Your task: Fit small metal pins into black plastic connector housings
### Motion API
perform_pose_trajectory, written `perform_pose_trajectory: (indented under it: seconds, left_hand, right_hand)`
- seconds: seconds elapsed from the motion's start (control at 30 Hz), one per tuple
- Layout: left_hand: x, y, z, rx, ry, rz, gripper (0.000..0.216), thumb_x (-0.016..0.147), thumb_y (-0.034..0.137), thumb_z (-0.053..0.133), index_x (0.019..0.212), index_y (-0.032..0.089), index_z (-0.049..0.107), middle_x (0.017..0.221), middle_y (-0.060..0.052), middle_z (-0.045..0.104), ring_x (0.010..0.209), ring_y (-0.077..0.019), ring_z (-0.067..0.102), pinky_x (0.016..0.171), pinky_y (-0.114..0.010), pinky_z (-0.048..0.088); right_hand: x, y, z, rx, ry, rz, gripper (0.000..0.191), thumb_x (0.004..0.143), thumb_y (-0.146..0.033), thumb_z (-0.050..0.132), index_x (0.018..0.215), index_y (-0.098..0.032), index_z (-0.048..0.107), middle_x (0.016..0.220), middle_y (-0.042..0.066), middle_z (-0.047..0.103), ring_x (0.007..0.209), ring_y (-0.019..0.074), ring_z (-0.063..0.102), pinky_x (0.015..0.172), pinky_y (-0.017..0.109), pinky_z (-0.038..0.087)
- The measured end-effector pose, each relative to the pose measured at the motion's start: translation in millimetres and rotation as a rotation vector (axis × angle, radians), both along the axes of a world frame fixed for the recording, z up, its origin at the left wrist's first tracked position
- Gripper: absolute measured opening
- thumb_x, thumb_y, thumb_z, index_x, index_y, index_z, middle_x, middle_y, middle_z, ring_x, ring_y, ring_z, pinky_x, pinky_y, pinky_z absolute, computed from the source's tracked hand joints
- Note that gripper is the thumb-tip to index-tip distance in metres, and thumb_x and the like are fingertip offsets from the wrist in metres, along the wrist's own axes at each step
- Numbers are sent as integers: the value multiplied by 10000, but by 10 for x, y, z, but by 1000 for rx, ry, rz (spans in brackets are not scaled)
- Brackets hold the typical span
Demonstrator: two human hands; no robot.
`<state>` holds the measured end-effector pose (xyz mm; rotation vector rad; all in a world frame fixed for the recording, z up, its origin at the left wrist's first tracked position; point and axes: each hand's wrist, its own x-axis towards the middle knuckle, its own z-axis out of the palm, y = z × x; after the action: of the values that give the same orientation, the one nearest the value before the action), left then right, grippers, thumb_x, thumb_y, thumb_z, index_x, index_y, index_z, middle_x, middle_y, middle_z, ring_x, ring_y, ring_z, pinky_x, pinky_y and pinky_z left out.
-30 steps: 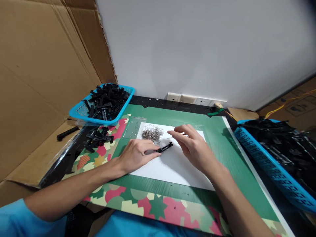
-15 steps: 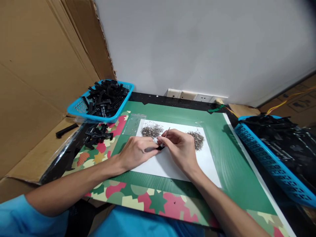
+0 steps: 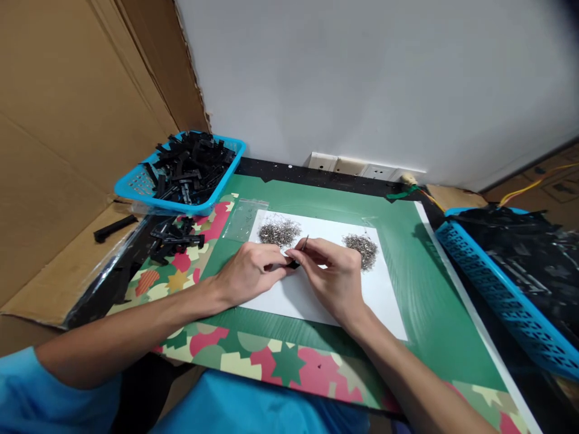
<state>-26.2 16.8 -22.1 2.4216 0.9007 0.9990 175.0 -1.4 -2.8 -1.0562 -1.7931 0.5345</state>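
Note:
My left hand (image 3: 250, 275) rests on the white sheet (image 3: 377, 304) and pinches a small black plastic part (image 3: 294, 264), mostly hidden by my fingers. My right hand (image 3: 333, 278) meets it from the right and pinches a thin metal pin (image 3: 305, 243) that sticks up above the fingers. Both hands are closed and touch each other at the black part. One heap of small metal pieces (image 3: 279, 231) lies just behind my left hand. A second heap of metal pieces (image 3: 360, 246) lies behind my right hand.
A blue basket (image 3: 136, 193) full of black plastic parts stands at the back left, with loose black parts (image 3: 174, 238) in front of it. Another blue basket (image 3: 497, 295) with black parts stands at the right. A green mat (image 3: 407, 253) lies under the sheet. Cardboard (image 3: 67, 120) walls the left.
My right hand moved left from the far heap to my left hand and now holds a thin pin at the black part. The black part is now mostly covered.

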Motion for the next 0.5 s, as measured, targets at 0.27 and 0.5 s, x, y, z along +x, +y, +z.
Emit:
perform_pose_trajectory:
  seconds: [0.27, 0.5]
  left_hand:
    - [0, -2, 16, 21, 0, 16, 155, 937, 132, 736, 792, 141, 790, 696, -8, 668, 608, -125, 584, 563, -255, 422]
    - [0, -4, 15, 23, 11, 5, 135, 941, 133, 717, 843, 152, 808, 732, -18, 706, 647, -142, 628, 599, -266, 467]
  right_hand:
    - [-20, -27, -60, 54, 25, -55, 157, 968, -198, 738, 812, -208, 743, 752, 2, 761, 631, 130, 698, 609, 267, 582]
    - [-28, -5, -14, 18, 1, -75, 174, 961, -215, 744, 787, -209, 739, 711, -16, 744, 582, 110, 654, 590, 254, 571]
